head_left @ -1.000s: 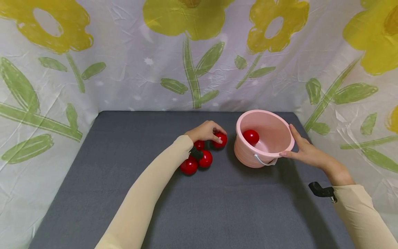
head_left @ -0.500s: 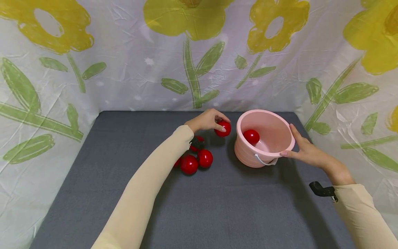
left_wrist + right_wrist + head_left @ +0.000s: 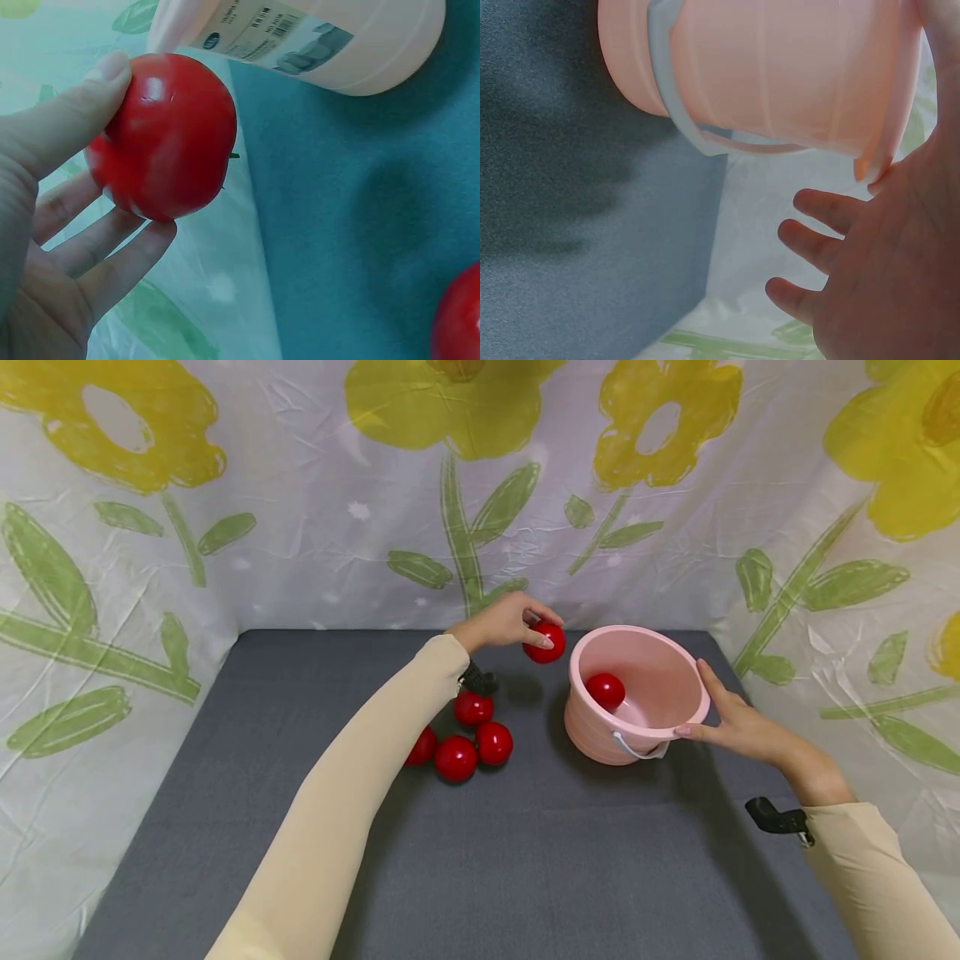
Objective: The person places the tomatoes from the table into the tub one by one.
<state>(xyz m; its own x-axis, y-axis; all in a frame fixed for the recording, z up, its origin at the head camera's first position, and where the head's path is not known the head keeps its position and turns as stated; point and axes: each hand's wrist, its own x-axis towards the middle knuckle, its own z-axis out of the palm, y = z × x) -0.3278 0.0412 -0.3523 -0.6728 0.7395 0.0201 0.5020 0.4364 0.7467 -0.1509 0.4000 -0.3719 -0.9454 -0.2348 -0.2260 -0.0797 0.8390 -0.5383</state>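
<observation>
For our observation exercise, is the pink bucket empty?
No, the head view shows a round red item lying inside the pink bucket.

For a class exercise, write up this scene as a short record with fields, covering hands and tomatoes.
Left hand: holds a raised tomato outside the bucket
Right hand: touches the bucket's rim
Bucket: pink, pale handle hanging down
In the bucket: one tomato visible
On the table: four tomatoes visible, one partly behind the left sleeve
Backdrop: floral, yellow and green
</observation>
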